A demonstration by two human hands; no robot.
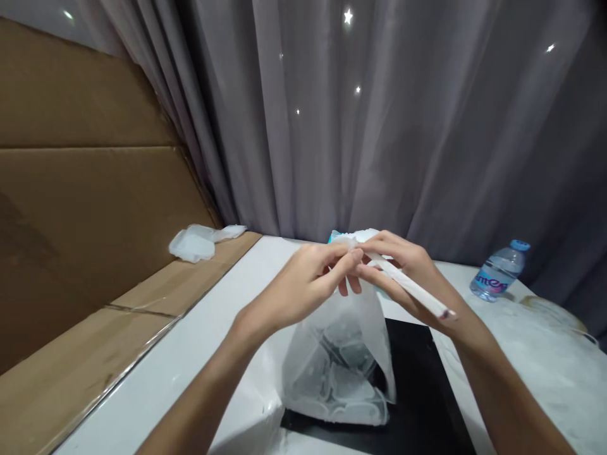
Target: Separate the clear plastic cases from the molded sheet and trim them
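A translucent plastic bag (pixel 367 309) stands upright on a black mat (pixel 422 379), with several clear plastic pieces (pixel 348 383) showing through its lower part. My left hand (pixel 310 278) is closed at the bag's gathered top, thumb and fingertips pinched together. Opposite it, my right hand (pixel 403 256) also pinches at the bag's neck, and the fingertips of both hands meet there. A slim white stick-like thing (pixel 412 287) with a dark reddish end lies along my right hand, slanting from the fingertips towards the wrist. Its exact kind is unclear.
Brown cardboard (pixel 85 208) stands along the left, with crumpled translucent plastic (pixel 194 243) on its lower flap. A water bottle (pixel 500 272) with a blue cap stands at right near clear plastic sheeting (pixel 545 366). Behind the white table (pixel 208 322) hangs a grey curtain (pixel 322 158).
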